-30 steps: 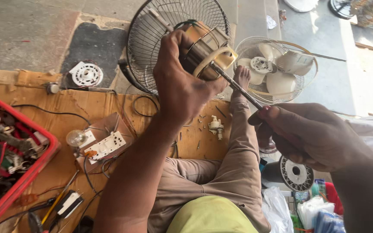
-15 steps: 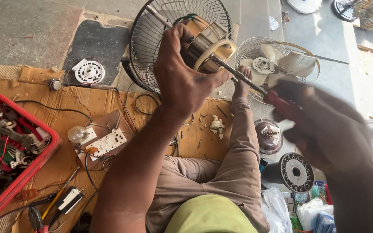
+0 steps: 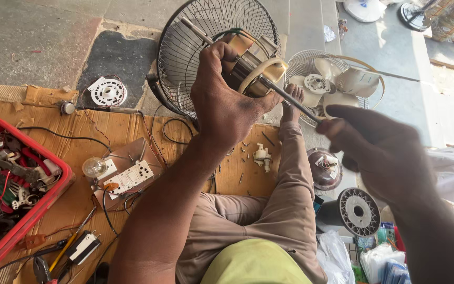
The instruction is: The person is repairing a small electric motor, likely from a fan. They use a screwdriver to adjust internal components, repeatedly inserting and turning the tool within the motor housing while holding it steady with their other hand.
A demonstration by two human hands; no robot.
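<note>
Here your left hand (image 3: 227, 105) clamps the fan motor (image 3: 250, 66) above the black wire fan guard (image 3: 185, 47), while your right hand (image 3: 379, 152) grips a screwdriver (image 3: 290, 100) (tip at the motor). The red crate (image 3: 53, 194) on the cardboard holds tangled tools and wires.

Round fan motor (image 3: 250, 68): brassy metal, glossy; thin steel shaft (image 3: 290, 100), smooth. Black wire fan grille (image 3: 185, 47): matt metal. Brown cardboard mat (image 3: 69, 131): rough, torn. Red plastic tray (image 3: 53, 192): smooth.
</note>
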